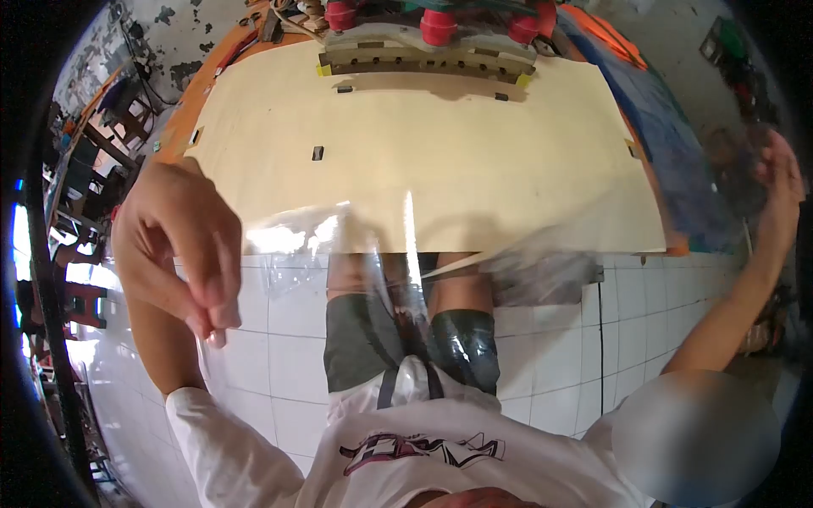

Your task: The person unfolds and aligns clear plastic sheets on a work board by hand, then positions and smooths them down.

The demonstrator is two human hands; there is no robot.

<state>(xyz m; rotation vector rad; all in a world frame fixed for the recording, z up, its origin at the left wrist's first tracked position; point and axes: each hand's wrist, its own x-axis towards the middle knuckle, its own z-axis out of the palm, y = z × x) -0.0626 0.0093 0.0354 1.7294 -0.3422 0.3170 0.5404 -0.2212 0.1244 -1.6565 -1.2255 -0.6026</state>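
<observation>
Left hand (pixel 182 245) pinches clear film (pixel 296 233), fingertips closed together.
Grip seemingly spreads it across the cream board's (pixel 406 127) near edge; right hand (pixel 781 169) blurred, finger hold unclear.

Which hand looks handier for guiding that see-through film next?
Probably the left hand: it is closed in a pinch, apparently on the clear film, by the near corner of the pale board. The right hand is blurred and stretched far out sideways, beyond the board.
</observation>
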